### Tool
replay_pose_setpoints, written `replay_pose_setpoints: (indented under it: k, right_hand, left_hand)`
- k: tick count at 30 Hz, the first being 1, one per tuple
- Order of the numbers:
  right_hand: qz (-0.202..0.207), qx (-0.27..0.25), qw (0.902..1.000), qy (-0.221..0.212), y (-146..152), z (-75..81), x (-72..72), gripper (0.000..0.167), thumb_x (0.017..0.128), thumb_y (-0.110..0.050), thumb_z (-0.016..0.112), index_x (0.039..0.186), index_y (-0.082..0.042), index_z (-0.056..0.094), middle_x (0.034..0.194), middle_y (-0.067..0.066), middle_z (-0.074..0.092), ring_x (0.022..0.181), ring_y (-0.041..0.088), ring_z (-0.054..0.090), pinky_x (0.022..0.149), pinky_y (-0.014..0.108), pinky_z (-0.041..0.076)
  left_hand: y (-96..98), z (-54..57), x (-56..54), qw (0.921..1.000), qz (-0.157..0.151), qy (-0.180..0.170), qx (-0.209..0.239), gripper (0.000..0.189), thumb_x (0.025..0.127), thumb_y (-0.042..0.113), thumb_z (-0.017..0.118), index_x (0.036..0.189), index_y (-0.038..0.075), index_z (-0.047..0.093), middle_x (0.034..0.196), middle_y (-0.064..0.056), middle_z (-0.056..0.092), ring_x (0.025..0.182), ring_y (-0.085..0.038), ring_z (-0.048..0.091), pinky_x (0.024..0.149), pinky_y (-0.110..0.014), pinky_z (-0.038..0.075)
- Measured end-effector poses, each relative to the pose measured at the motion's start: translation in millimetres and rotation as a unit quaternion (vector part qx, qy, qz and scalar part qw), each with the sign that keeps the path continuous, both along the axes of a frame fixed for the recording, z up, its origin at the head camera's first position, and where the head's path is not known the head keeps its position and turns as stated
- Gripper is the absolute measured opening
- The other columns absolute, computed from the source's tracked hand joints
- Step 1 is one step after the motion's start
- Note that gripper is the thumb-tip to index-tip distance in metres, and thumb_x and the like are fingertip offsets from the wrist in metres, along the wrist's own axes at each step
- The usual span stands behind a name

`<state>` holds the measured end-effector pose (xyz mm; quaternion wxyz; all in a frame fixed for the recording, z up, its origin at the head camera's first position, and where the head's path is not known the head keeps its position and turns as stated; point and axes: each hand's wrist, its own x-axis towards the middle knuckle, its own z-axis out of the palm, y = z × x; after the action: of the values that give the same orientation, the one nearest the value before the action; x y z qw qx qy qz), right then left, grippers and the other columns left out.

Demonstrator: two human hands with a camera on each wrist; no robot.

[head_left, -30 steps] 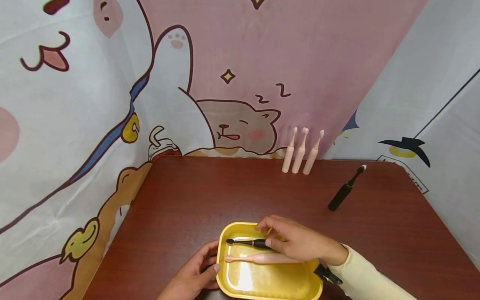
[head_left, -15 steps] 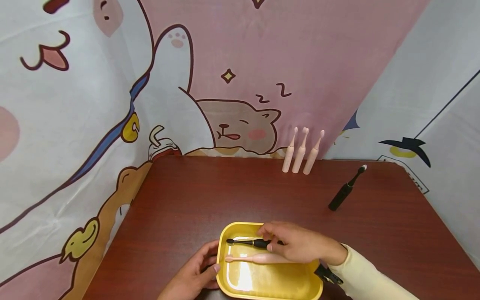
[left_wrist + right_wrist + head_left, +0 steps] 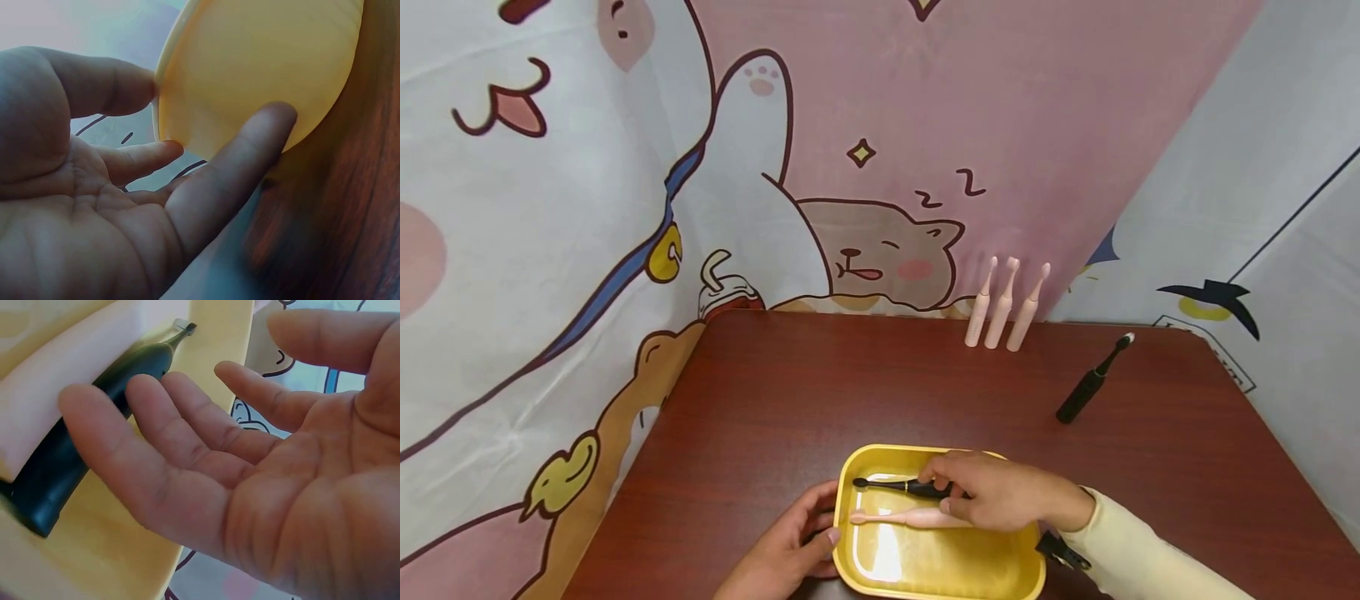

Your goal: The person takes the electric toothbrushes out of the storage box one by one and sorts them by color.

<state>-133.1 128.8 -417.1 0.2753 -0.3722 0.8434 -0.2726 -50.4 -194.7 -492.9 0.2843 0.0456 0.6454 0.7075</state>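
Observation:
A yellow tray (image 3: 940,567) stands near the table's front edge. Inside it lie a black electric toothbrush (image 3: 887,485) and, on the near side, a pink electric toothbrush (image 3: 910,517). My left hand (image 3: 793,533) is at the tray's left end, thumb by the rim, fingertips touching the outer wall (image 3: 269,56). My right hand (image 3: 1000,490) reaches in over the black toothbrush's handle and hides part of both handles. In the right wrist view its fingers (image 3: 144,400) are spread and loosely bent beside the black handle (image 3: 56,469); firm contact cannot be made out.
Three pink electric toothbrushes (image 3: 1001,308) stand upright in a row at the table's back edge. Another black electric toothbrush (image 3: 1084,393) stands at the right. Printed cloth (image 3: 880,100) hangs behind the reddish-brown table (image 3: 820,383) and along its sides.
My right hand's fingers have come away from the tray's far rim and lowered toward the black toothbrush's handle. My left hand and the tray stay where they were.

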Motion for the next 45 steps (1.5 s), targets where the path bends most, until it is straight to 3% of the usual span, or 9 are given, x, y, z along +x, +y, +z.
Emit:
replay_pose_setpoints:
  k: [17, 25, 32, 36, 40, 45]
  right_hand:
    - [0.031, 0.027, 0.9990, 0.018, 2.1, -3.8, 2.1, 0.027, 0.101, -0.019, 0.072, 0.128, -0.016, 0.066, 0.106, -0.007, 0.067, 0.089, 0.003, 0.058, 0.082, 0.022, 0.051]
    - [0.053, 0.046, 0.9973, 0.024, -0.6, -7.0, 3.2, 0.028, 0.100, -0.015, 0.073, 0.128, -0.020, 0.071, 0.098, -0.013, 0.068, 0.083, -0.004, 0.054, 0.077, 0.019, 0.049]
    - [0.088, 0.036, 0.9913, 0.091, -2.1, -13.3, 9.5, 0.021, 0.099, -0.020, 0.075, 0.120, -0.021, 0.074, 0.086, -0.019, 0.063, 0.076, -0.006, 0.051, 0.077, 0.016, 0.048]
    - [0.105, 0.021, 0.9890, 0.102, -1.6, -17.8, 11.9, 0.019, 0.098, -0.019, 0.075, 0.116, -0.025, 0.075, 0.084, -0.018, 0.062, 0.074, -0.007, 0.049, 0.075, 0.013, 0.046]
    - [0.116, 0.023, 0.9879, 0.101, -2.2, -20.1, 14.5, 0.019, 0.097, -0.018, 0.077, 0.113, -0.029, 0.077, 0.081, -0.017, 0.061, 0.073, -0.008, 0.048, 0.072, 0.012, 0.044]
    - [0.121, 0.043, 0.9897, 0.062, -2.7, -19.9, 15.2, 0.038, 0.088, -0.008, 0.082, 0.116, -0.032, 0.077, 0.080, -0.017, 0.062, 0.073, -0.007, 0.048, 0.071, 0.012, 0.044]
  left_hand:
    - [1.0, -0.7, -0.6, 0.9999, 0.005, 0.005, -0.008, 0.063, 0.110, 0.021, 0.060, 0.164, 0.007, 0.031, 0.156, -0.025, 0.047, 0.131, -0.031, 0.059, 0.088, -0.043, 0.064]
    - [1.0, -0.2, -0.8, 0.9999, 0.004, 0.009, -0.008, 0.063, 0.110, 0.021, 0.060, 0.164, 0.007, 0.031, 0.156, -0.025, 0.046, 0.131, -0.031, 0.059, 0.088, -0.043, 0.064]
    - [0.4, -0.8, -0.6, 0.9999, 0.000, 0.014, -0.001, 0.064, 0.110, 0.021, 0.060, 0.164, 0.006, 0.029, 0.157, -0.027, 0.044, 0.132, -0.032, 0.058, 0.088, -0.042, 0.064]
    - [0.0, -1.4, 0.4, 0.9998, 0.000, 0.017, -0.001, 0.064, 0.110, 0.021, 0.059, 0.164, 0.006, 0.029, 0.157, -0.027, 0.044, 0.132, -0.032, 0.058, 0.087, -0.041, 0.064]
    - [0.3, -1.8, 0.8, 0.9998, 0.000, 0.018, -0.003, 0.064, 0.110, 0.021, 0.059, 0.164, 0.006, 0.029, 0.157, -0.027, 0.044, 0.132, -0.033, 0.058, 0.088, -0.042, 0.064]
    - [0.1, -1.8, 0.1, 0.9999, 0.000, 0.009, -0.005, 0.064, 0.110, 0.023, 0.060, 0.164, 0.006, 0.029, 0.156, -0.026, 0.046, 0.131, -0.032, 0.059, 0.088, -0.043, 0.064]
